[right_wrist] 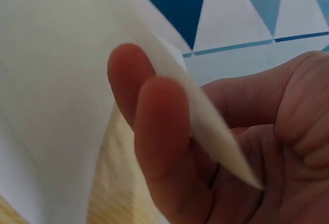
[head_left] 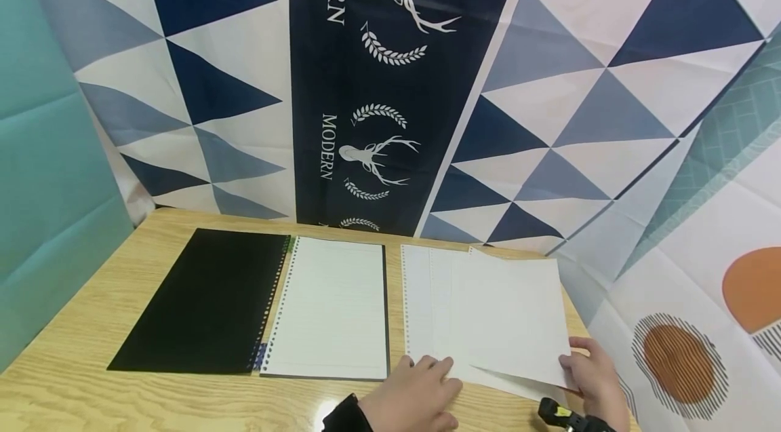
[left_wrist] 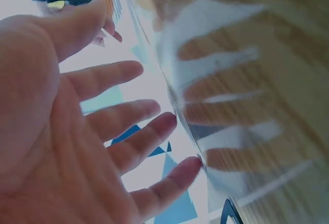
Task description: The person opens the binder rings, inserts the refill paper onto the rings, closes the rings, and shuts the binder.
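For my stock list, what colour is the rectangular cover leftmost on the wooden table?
The rectangular cover is black, clearest in the head view.

Cloths (head_left: 55, 167) are hanging around a wooden table (head_left: 67, 398).
A big cloth with blue and white triangles (head_left: 219, 83) is hanging behind the table, and a dark stripe (head_left: 342, 72) is running down its middle. On the stripe, white deer heads (head_left: 367, 156) and leafy twigs (head_left: 393, 58) are lying sideways beside the word MODERN (head_left: 328, 147). A plain blue-green cloth (head_left: 49, 215) is hanging on the left. On the right, another cloth (head_left: 741, 384) is showing orange-brown circles (head_left: 677, 364), one with a stripy ring.
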The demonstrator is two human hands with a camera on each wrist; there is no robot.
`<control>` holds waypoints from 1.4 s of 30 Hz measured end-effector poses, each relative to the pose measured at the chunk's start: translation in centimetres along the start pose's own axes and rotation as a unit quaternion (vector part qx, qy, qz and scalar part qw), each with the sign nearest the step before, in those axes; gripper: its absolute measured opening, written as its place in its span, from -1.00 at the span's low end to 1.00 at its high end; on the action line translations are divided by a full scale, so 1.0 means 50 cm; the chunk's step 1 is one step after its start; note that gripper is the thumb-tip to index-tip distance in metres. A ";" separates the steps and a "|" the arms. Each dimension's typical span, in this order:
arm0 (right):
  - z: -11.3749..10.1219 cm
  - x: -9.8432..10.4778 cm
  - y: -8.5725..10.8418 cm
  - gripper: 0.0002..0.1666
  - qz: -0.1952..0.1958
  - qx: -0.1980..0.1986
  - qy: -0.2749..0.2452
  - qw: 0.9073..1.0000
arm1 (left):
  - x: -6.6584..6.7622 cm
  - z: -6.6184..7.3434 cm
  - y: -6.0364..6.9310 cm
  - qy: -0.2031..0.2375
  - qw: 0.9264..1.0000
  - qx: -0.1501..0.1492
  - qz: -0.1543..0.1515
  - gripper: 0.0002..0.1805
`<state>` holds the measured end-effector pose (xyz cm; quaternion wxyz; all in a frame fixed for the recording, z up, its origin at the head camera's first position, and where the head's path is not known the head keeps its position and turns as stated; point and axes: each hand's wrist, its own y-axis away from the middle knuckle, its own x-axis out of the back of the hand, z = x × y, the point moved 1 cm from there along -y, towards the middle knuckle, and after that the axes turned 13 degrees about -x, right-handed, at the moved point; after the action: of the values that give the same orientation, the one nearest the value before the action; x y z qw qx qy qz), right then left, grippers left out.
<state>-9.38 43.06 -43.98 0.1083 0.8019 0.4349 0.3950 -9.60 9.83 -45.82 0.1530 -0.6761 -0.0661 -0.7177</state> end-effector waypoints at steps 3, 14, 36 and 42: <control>-0.009 0.004 0.015 -0.29 -0.003 0.019 -0.009 1.000 | 0.010 -0.010 0.001 0.062 0.997 0.023 0.035 -0.53; -0.044 0.027 0.068 -0.37 -0.089 0.078 -0.074 0.990 | 0.041 -0.040 -0.001 0.419 0.865 0.177 0.214 -0.35; -0.131 -0.029 0.184 -0.49 -0.058 0.230 0.019 0.971 | 0.108 -0.098 0.045 0.463 0.810 0.204 0.297 -0.67; -0.163 -0.058 0.212 -0.36 -0.100 0.239 0.049 0.965 | 0.148 -0.116 0.083 0.350 0.857 0.232 0.299 -0.63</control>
<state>-9.72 33.08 -34.66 -0.0690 0.7365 0.5998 0.3050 -14.13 3.22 -39.39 0.5251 -0.3127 0.0326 -0.7908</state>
